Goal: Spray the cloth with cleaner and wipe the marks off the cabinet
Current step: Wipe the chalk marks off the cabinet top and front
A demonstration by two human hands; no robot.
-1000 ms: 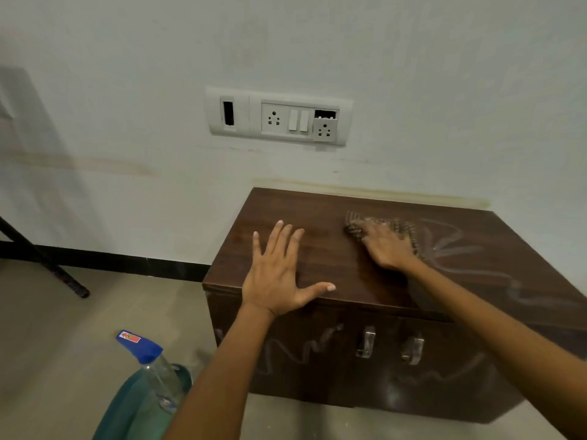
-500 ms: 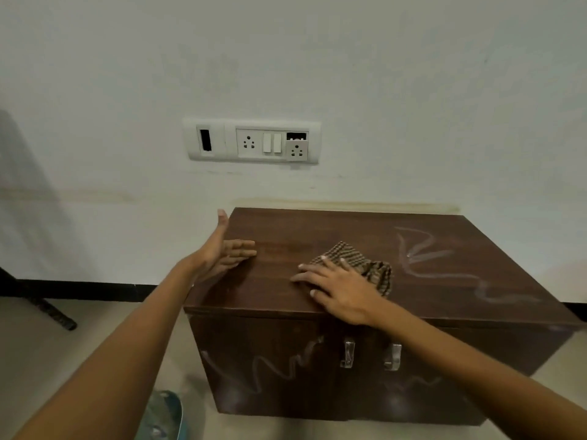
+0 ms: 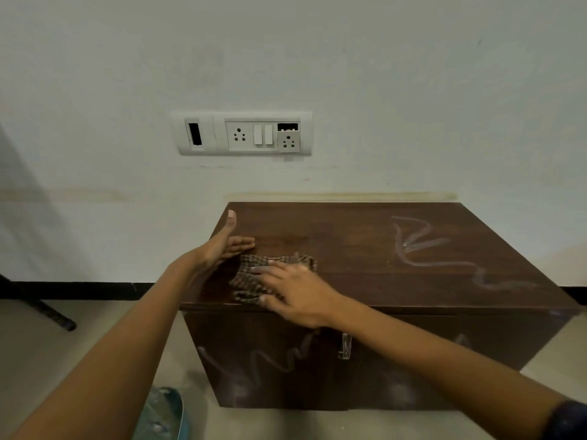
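Observation:
A low dark-brown cabinet (image 3: pixel 365 236) stands against the white wall. White chalk-like marks (image 3: pixel 422 246) run across the right half of its top, and a zigzag mark (image 3: pixel 279 360) crosses its front. A brown checked cloth (image 3: pixel 251 274) lies on the top near the front left corner. My right hand (image 3: pixel 298 296) presses flat on the cloth with fingers spread. At the top's left edge my left hand (image 3: pixel 225 246) rests open, thumb up, touching the wood beside the cloth. The spray bottle (image 3: pixel 158 417) shows only partly at the bottom.
A switch and socket panel (image 3: pixel 241 133) is on the wall above the cabinet. A dark rod (image 3: pixel 41 309) slants to the floor at the left. A teal object (image 3: pixel 179 411) lies on the floor by the cabinet's left front. Metal handles (image 3: pixel 344 344) are on the front.
My right hand has dragged the cloth from the top's middle back toward the front left corner. My left hand moved from flat on the top to its left edge.

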